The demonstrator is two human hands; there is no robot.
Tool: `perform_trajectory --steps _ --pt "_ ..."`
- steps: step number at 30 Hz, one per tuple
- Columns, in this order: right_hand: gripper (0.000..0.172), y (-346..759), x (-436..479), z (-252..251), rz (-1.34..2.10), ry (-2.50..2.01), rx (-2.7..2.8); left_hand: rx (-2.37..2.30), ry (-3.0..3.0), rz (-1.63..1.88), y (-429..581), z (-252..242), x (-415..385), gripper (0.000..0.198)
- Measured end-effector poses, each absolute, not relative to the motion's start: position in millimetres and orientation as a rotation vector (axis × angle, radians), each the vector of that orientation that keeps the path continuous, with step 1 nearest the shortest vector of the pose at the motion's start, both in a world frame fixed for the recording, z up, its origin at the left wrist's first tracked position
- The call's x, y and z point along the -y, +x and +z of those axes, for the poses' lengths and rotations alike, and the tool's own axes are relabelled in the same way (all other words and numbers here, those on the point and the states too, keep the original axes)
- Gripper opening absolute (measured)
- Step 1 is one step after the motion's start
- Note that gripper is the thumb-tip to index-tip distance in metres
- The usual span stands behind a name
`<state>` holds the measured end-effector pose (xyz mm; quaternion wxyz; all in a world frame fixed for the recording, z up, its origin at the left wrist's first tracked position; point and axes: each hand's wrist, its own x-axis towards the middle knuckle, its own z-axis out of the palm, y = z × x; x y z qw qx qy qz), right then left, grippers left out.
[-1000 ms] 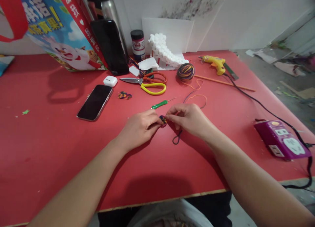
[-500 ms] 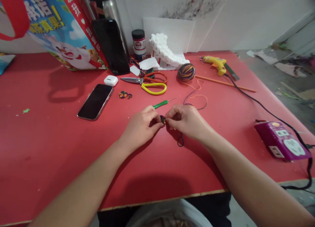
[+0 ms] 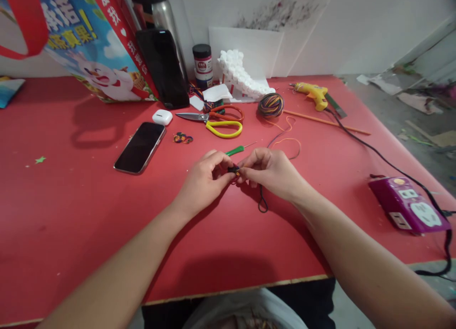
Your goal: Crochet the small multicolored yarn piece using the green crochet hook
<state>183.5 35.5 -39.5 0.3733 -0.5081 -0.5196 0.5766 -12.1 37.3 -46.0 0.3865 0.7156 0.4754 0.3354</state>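
Observation:
Between the fingertips of both hands is a small piece of multicoloured crochet [image 3: 234, 169], dark with bits of orange. My left hand [image 3: 210, 177] pinches its left side, and my right hand [image 3: 267, 172] pinches the right side. A dark loop of yarn [image 3: 262, 205] hangs below my right hand onto the table. Just beyond the hands lies a crochet hook [image 3: 235, 150] with a green handle, partly behind my left hand. Thin yarn [image 3: 294, 143] curls on the table up to a multicoloured yarn ball [image 3: 270, 105]. Another small crocheted piece [image 3: 183, 138] lies to the left.
Orange-and-yellow scissors [image 3: 224, 122], a phone [image 3: 140, 147] and a white earbud case [image 3: 162, 117] lie on the red table [image 3: 89, 215]. A yellow glue gun [image 3: 311, 93], an orange stick [image 3: 327, 122] and a purple power strip [image 3: 408, 203] are right. A gift bag [image 3: 103, 58] stands back left.
The crochet piece has turned slightly between my fingers, showing a darker side. Both hands stay in nearly the same place, and the view has shifted a little.

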Motion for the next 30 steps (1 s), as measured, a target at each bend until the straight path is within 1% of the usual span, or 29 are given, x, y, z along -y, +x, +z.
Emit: perform_trajectory --steps 2,7,14,26,28,30 --pt "0.017 183.3 -36.5 -39.5 1.502 -1.281 1.292 -1.200 1.783 0.906 -12.2 -46.8 -37.9 0.007" --pt "0.020 183.6 -37.0 -41.2 1.482 -1.235 1.274 -1.151 1.614 0.978 -9.6 -46.4 -38.7 0.009" --pt "0.020 183.8 -35.8 -39.5 1.352 -1.213 1.297 -1.171 1.366 0.939 -6.0 -37.9 -35.9 0.011" --pt "0.026 181.2 -31.5 -34.8 1.360 -1.207 1.349 -1.149 1.134 1.118 -0.7 -39.0 -34.3 0.013" --pt "0.024 180.1 -30.3 -35.0 1.358 -1.207 1.370 -1.165 1.115 1.137 0.0 -38.3 -33.3 0.012" --pt "0.018 178.6 -28.8 -36.4 1.322 -1.212 1.408 -1.175 1.115 1.152 0.1 -37.9 -32.7 0.011"
